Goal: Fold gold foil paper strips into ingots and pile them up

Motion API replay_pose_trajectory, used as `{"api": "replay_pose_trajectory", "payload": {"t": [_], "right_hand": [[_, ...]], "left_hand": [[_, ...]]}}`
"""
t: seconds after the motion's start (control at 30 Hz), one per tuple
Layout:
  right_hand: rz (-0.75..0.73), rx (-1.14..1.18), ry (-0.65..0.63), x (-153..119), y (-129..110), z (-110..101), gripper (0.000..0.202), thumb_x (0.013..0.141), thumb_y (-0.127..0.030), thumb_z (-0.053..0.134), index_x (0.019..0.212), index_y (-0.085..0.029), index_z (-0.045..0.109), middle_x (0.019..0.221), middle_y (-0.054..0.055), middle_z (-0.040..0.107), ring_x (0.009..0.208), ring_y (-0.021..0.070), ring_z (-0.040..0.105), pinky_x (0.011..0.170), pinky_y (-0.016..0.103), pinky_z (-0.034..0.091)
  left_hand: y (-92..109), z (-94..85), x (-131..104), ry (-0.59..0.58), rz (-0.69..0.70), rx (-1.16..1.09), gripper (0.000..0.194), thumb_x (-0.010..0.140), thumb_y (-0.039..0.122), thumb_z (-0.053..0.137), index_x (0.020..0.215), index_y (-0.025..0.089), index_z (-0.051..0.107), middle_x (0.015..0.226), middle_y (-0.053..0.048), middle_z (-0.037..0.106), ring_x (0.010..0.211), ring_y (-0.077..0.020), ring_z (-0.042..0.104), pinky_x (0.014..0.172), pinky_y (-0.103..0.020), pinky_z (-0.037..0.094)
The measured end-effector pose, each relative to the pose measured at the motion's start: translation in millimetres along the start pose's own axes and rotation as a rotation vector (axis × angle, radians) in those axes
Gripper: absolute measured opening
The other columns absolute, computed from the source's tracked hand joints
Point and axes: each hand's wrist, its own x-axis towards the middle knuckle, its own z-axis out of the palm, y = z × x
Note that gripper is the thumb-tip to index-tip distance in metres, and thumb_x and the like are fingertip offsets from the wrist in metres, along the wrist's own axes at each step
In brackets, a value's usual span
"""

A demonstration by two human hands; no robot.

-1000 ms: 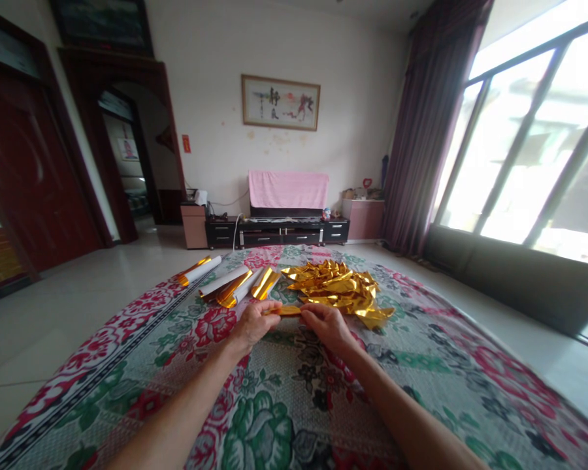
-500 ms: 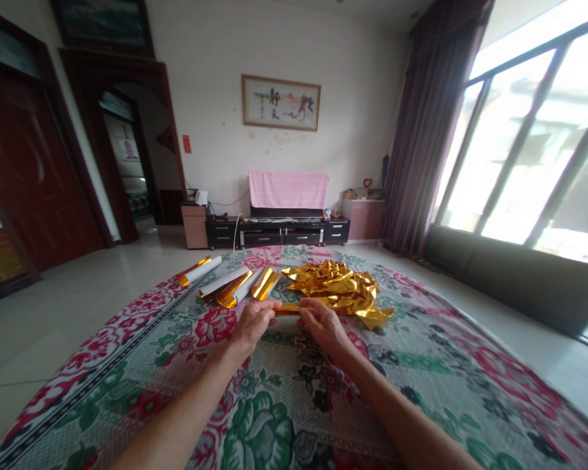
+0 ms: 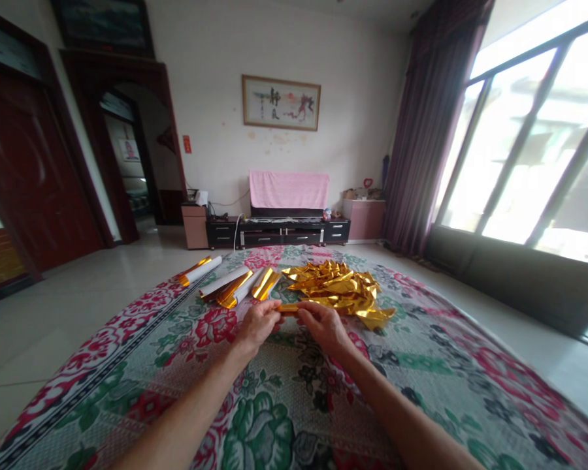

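Note:
A narrow folded strip of gold foil paper (image 3: pixel 289 308) stretches between my two hands, low over the patterned cloth. My left hand (image 3: pixel 257 324) pinches its left end, and my right hand (image 3: pixel 323 323) grips the other end between thumb and fingers. Just beyond my right hand lies a heap of folded gold foil pieces (image 3: pixel 340 281), shiny and pointed. Past my left hand rest curled sheets of gold paper (image 3: pixel 235 287) with white backs, and a smaller curled gold sheet (image 3: pixel 265 283) beside them.
A flowered cloth (image 3: pixel 186 385) in red, green and grey covers the surface under my arms. Another rolled gold-and-white sheet (image 3: pixel 200 270) lies at its far left edge. Across the tiled floor stands a low black cabinet (image 3: pixel 281 235) with a pink cloth (image 3: pixel 289 189) above it.
Both hands keep hold of the gold strip. My fingers have shifted slightly along it, the right hand a touch to the left. The heap and curled sheets are unmoved.

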Motion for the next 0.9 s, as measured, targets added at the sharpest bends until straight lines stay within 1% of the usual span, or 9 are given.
{"api": "replay_pose_trajectory", "payload": {"t": [0.1,0.17,0.23,0.37,0.43,0.53,0.63,0.73,0.9], "right_hand": [[0.001,0.008,0.03,-0.4,-1.8,-0.1,0.031,0.078,-0.035,0.05,0.093,-0.015,0.067,0.074,0.004,0.067,0.065,0.0149,0.058,0.061,0.023,0.044],[-0.014,-0.003,0.026,-0.8,-2.4,-0.5,0.03,0.079,-0.034,0.049,0.092,-0.015,0.068,0.075,0.004,0.067,0.065,0.0146,0.058,0.061,0.023,0.044],[-0.027,-0.027,0.02,-1.1,-1.8,-0.8,0.029,0.08,-0.033,0.047,0.091,-0.016,0.068,0.071,0.003,0.066,0.064,0.0141,0.057,0.06,0.022,0.043],[-0.047,-0.052,-0.005,-1.2,0.8,-0.5,0.03,0.082,-0.032,0.044,0.088,-0.016,0.068,0.066,0.001,0.063,0.062,0.0131,0.055,0.057,0.021,0.041],[-0.043,-0.048,-0.014,-1.5,1.1,-0.5,0.03,0.082,-0.033,0.044,0.088,-0.016,0.068,0.066,0.001,0.063,0.062,0.0129,0.054,0.057,0.021,0.04],[-0.03,-0.024,-0.028,-2.1,-0.9,-1.4,0.028,0.078,-0.033,0.048,0.089,-0.016,0.068,0.071,0.001,0.064,0.064,0.013,0.055,0.059,0.021,0.041],[0.001,-0.013,-0.051,-2.2,-3.3,-3.5,0.026,0.074,-0.03,0.051,0.088,-0.015,0.067,0.073,0.001,0.064,0.065,0.013,0.055,0.058,0.02,0.041],[0.042,-0.018,-0.076,-1.0,-4.1,-5.9,0.028,0.071,-0.026,0.051,0.091,-0.015,0.067,0.075,0.001,0.065,0.064,0.0124,0.054,0.056,0.02,0.04],[0.058,-0.04,-0.105,0.4,-4.8,-7.1,0.026,0.069,-0.023,0.05,0.085,-0.016,0.069,0.066,-0.001,0.061,0.056,0.0095,0.048,0.051,0.018,0.036]], "left_hand": [[5.2,0.3,-3.8,-0.006,-0.082,-0.006,0.05,0.067,0.021,0.059,0.117,0.015,0.053,0.082,-0.005,0.068,0.063,-0.0139,0.064,0.049,-0.019,0.045],[8.1,0.0,-6.2,-0.038,-0.109,-0.043,0.053,0.068,0.022,0.059,0.12,0.017,0.051,0.076,-0.004,0.067,0.058,-0.0129,0.063,0.045,-0.018,0.042],[9.3,-0.8,-7.6,-0.077,-0.119,-0.079,0.049,0.068,0.02,0.058,0.117,0.018,0.054,0.077,-0.004,0.067,0.057,-0.0116,0.062,0.044,-0.017,0.041],[6.6,-2.4,-6.8,-0.111,-0.142,-0.087,0.039,0.064,0.015,0.058,0.103,0.014,0.063,0.081,-0.006,0.068,0.059,-0.0108,0.062,0.047,-0.017,0.042],[4.3,-2.5,-5.5,-0.1,-0.138,-0.072,0.038,0.063,0.015,0.059,0.1,0.013,0.064,0.081,-0.006,0.069,0.06,-0.0112,0.062,0.048,-0.017,0.042],[2.2,-1.7,-4.4,-0.078,-0.118,-0.038,0.038,0.063,0.016,0.058,0.1,0.013,0.065,0.081,-0.006,0.069,0.061,-0.0123,0.062,0.048,-0.018,0.042],[1.8,-0.4,-4.4,-0.066,-0.091,0.02,0.036,0.064,0.017,0.057,0.099,0.014,0.066,0.077,-0.006,0.07,0.061,-0.0133,0.062,0.048,-0.019,0.042],[1.7,0.7,-4.7,-0.063,-0.053,0.068,0.035,0.065,0.017,0.054,0.097,0.015,0.068,0.072,-0.005,0.069,0.059,-0.0135,0.061,0.047,-0.02,0.041],[0.5,2.1,-4.3,-0.057,-0.05,0.078,0.035,0.066,0.019,0.054,0.097,0.017,0.068,0.071,-0.004,0.069,0.057,-0.0139,0.06,0.046,-0.021,0.04]]}}
